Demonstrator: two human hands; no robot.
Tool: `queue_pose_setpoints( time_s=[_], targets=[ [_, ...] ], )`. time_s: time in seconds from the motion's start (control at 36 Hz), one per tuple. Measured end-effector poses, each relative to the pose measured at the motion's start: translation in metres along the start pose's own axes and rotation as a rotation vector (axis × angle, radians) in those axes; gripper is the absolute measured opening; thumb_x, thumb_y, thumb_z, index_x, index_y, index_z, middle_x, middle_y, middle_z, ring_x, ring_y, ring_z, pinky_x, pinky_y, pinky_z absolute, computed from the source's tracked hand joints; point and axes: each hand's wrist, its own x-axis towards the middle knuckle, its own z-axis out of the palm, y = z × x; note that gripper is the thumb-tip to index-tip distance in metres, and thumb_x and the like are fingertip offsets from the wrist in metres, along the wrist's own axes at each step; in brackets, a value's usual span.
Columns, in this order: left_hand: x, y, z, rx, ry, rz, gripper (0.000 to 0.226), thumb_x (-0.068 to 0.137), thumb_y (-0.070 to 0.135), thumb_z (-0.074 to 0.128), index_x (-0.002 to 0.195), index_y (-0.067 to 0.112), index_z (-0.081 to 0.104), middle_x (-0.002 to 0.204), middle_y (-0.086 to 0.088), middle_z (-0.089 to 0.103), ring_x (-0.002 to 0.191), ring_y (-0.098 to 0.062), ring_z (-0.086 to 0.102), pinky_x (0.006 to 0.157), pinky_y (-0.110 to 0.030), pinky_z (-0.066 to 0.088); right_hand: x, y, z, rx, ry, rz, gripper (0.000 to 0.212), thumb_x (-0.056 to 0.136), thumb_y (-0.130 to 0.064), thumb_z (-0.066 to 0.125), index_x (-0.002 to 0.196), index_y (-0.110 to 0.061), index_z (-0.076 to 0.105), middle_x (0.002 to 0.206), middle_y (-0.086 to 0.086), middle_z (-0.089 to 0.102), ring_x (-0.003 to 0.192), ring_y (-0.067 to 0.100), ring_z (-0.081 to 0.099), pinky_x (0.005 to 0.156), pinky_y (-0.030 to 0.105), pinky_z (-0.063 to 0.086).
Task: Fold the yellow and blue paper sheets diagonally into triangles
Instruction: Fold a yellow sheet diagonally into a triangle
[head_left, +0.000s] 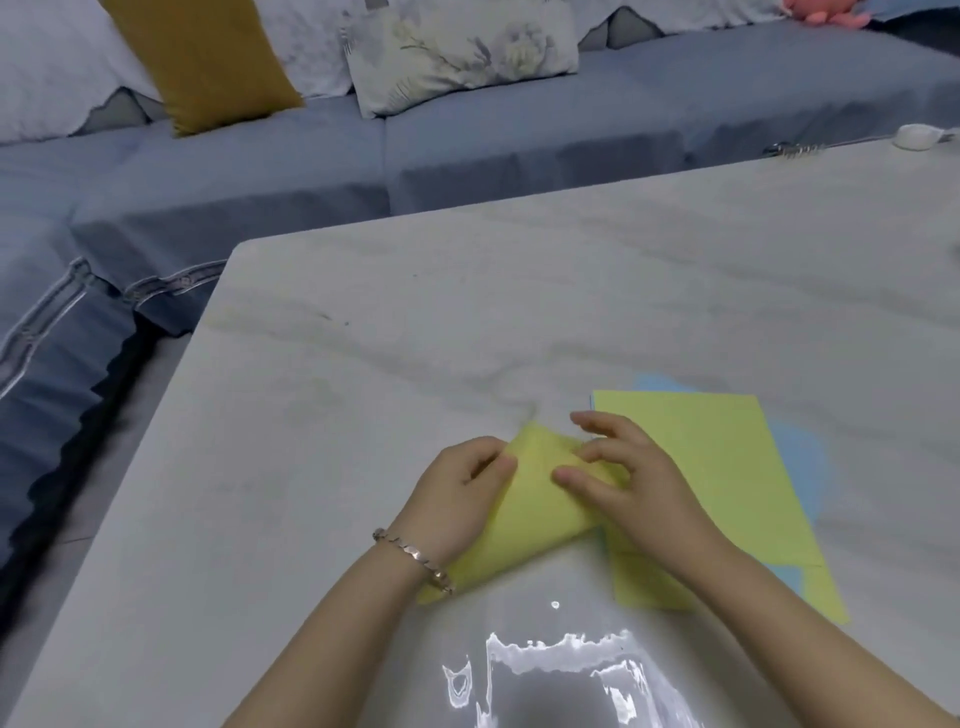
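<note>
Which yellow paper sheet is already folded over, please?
The yellow sheet under the left hand and right hand, doubled over; the other yellow sheets lie flat.

glossy marble table (467, 322), matt paper — yellow sheet (540, 509)
</note>
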Motion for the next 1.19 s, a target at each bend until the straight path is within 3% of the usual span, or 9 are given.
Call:
queue_pose_setpoints(
  time_s=[0.08, 0.17, 0.25, 0.33, 0.47, 0.69, 0.89, 1.08, 1.19],
  targets=[
    [-0.007, 0.009, -0.003, -0.050, -0.025, -0.015, 0.026, 0.093, 0.015, 0.046, 0.069, 0.019, 0.056, 0.063, 0.005, 0.047, 0.058, -0.005, 0.041, 0.055, -0.019, 0.032, 0.005, -0.007, 0.000, 0.008, -0.002, -0.002, 0.010, 0.072, -0.022, 0.074, 0.066, -0.023, 0.066, 0.116, -0.023, 0.052, 0.108, -0.015, 0.042, 0.085, -0.005, 0.025],
    [-0.013, 0.015, -0.003, -0.067, 0.023, -0.006, 0.029, 0.094, 0.018, 0.044, 0.066, 0.017, 0.050, 0.063, 0.004, 0.044, 0.057, -0.004, 0.038, 0.055, -0.020, 0.031, 0.004, -0.016, 0.001, 0.112, 0.020, 0.024, 0.009, 0.071, -0.018, 0.075, 0.066, -0.015, 0.069, 0.086, -0.011, 0.068, 0.082, -0.007, 0.058, 0.078, 0.009, 0.039],
    [-0.020, 0.021, 0.001, -0.044, 0.133, 0.043, 0.016, 0.088, 0.027, 0.055, 0.073, 0.026, 0.060, 0.073, 0.008, 0.059, 0.064, -0.001, 0.049, 0.060, -0.012, 0.038, 0.001, -0.025, 0.001, 0.174, 0.052, 0.045, 0.013, 0.071, -0.017, 0.074, 0.060, -0.020, 0.068, 0.065, -0.013, 0.067, 0.065, 0.000, 0.058, 0.066, 0.014, 0.042],
    [-0.023, 0.022, 0.006, 0.000, 0.320, 0.098, 0.026, 0.074, 0.018, 0.072, 0.072, 0.040, 0.059, 0.077, 0.012, 0.065, 0.070, 0.001, 0.055, 0.061, -0.005, 0.041, -0.002, -0.031, 0.000, 0.187, 0.074, 0.052, 0.013, 0.071, -0.018, 0.075, 0.059, -0.019, 0.069, 0.065, -0.009, 0.068, 0.061, 0.002, 0.059, 0.061, 0.015, 0.043],
    [-0.025, 0.026, 0.009, -0.219, 0.439, 0.027, 0.033, 0.065, 0.006, 0.078, 0.070, 0.036, 0.065, 0.052, 0.012, 0.057, 0.043, 0.002, 0.046, 0.049, -0.007, 0.040, -0.008, -0.040, -0.002, 0.157, 0.126, 0.032, 0.015, 0.069, -0.018, 0.077, 0.062, -0.022, 0.064, 0.063, -0.019, 0.064, 0.060, -0.003, 0.055, 0.057, 0.009, 0.040],
    [-0.032, 0.029, 0.011, -0.328, 0.417, 0.026, 0.033, 0.067, 0.001, 0.075, 0.068, 0.033, 0.069, 0.048, 0.018, 0.062, 0.048, 0.006, 0.052, 0.053, -0.004, 0.042, -0.009, -0.048, -0.009, 0.174, 0.137, 0.012, 0.023, 0.069, -0.011, 0.076, 0.073, -0.029, 0.063, 0.059, -0.019, 0.062, 0.055, -0.003, 0.053, 0.056, 0.007, 0.040],
    [-0.036, 0.027, 0.010, -0.275, 0.392, 0.050, 0.021, 0.074, 0.003, 0.070, 0.086, 0.019, 0.073, 0.059, 0.029, 0.065, 0.063, 0.012, 0.059, 0.061, -0.002, 0.043, -0.011, -0.052, -0.010, 0.162, 0.096, 0.012, 0.031, 0.070, -0.012, 0.075, 0.075, -0.041, 0.067, 0.058, -0.026, 0.062, 0.059, -0.005, 0.056, 0.060, 0.003, 0.039],
    [-0.039, 0.029, 0.012, -0.269, 0.455, 0.080, 0.035, 0.073, 0.004, 0.071, 0.075, 0.039, 0.067, 0.060, 0.015, 0.063, 0.056, 0.011, 0.055, 0.060, 0.000, 0.040, -0.013, -0.054, -0.011, 0.197, 0.071, 0.014, 0.031, 0.071, -0.010, 0.074, 0.076, -0.040, 0.067, 0.057, -0.024, 0.063, 0.058, -0.007, 0.055, 0.060, 0.003, 0.040],
    [-0.039, 0.029, 0.012, -0.269, 0.470, 0.088, 0.041, 0.071, 0.005, 0.073, 0.069, 0.045, 0.065, 0.055, 0.017, 0.064, 0.057, 0.007, 0.054, 0.060, -0.002, 0.042, -0.014, -0.055, -0.011, 0.193, 0.048, 0.004, 0.032, 0.074, -0.008, 0.072, 0.078, -0.039, 0.067, 0.064, -0.034, 0.064, 0.067, -0.013, 0.058, 0.064, 0.000, 0.040]
  ],
)
